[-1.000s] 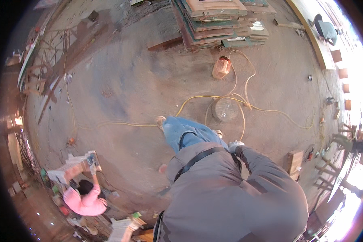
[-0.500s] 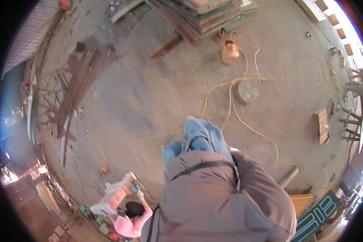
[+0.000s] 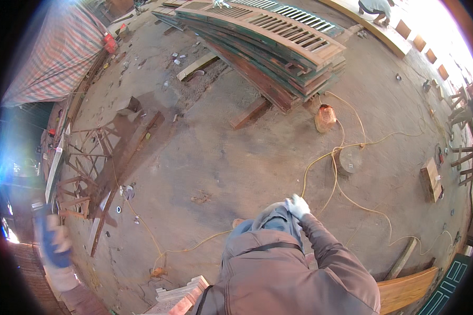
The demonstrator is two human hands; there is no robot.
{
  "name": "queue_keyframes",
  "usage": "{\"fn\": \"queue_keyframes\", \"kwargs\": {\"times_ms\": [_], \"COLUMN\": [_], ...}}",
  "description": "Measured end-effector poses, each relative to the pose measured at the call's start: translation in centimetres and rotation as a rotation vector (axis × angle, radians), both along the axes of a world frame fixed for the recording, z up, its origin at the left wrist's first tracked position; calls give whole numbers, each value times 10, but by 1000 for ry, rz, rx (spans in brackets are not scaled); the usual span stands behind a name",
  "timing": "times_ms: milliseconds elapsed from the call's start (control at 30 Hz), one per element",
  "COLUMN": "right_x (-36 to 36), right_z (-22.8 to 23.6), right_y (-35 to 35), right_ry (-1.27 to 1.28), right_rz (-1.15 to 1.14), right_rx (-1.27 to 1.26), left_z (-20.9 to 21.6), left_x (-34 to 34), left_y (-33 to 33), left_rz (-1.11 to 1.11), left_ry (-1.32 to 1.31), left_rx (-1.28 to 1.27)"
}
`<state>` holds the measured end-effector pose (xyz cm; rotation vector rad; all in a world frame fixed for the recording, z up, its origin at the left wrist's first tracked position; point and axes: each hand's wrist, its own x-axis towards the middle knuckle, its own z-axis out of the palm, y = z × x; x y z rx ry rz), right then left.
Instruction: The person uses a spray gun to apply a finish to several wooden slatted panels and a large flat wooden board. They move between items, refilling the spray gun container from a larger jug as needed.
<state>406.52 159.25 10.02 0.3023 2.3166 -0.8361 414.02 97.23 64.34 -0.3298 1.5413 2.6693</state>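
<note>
My left hand (image 3: 61,241) is raised at the far left, smeared by motion. Its fingers curl around a blue hand-held object (image 3: 51,236) with a greyish end; the blur hides what kind it is. My right hand (image 3: 298,207), in a whitish work glove, lies on my right knee over the blue jeans (image 3: 270,218), fingers stretched across the cloth and holding nothing. Just beyond that hand, a yellow cord (image 3: 307,177) runs over the floor. A pale carved wooden piece (image 3: 181,296) shows at the lower edge, left of my body.
Louvred wooden shutters (image 3: 278,31) are stacked at the far side. An orange jug (image 3: 325,118) and a round block (image 3: 349,160) stand among cords. Thin frames and boards (image 3: 84,168) lie left. A wooden block (image 3: 431,180) sits right; another person (image 3: 376,9) crouches far right.
My view has tilted up and shifted, bringing more of the shutter stack in. My left hand has come into view at the left. My right hand now shows on the knee; the pink-clad person is out of view.
</note>
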Motion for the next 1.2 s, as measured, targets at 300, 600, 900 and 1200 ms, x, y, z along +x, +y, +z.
{"fn": "queue_keyframes", "kwargs": {"times_ms": [300, 600, 900, 1200], "right_x": [-66, -222, -387, -483], "right_z": [163, 286, 344, 280], "right_y": [-297, -167, -51, -221], "right_ry": [-330, 477, 1018, 732], "right_rz": [-320, -697, -845, -881], "right_rx": [-1445, -1260, -1110, -979], "left_z": [-273, -469, -447, -117], "left_x": [-75, -17, 47, -305], "left_y": [124, -17, -223, -527], "left_rz": [-721, 264, 309, 1306], "left_ry": [-316, -483, -1610, -301], "left_rx": [-978, -1383, -1566, -1786]}}
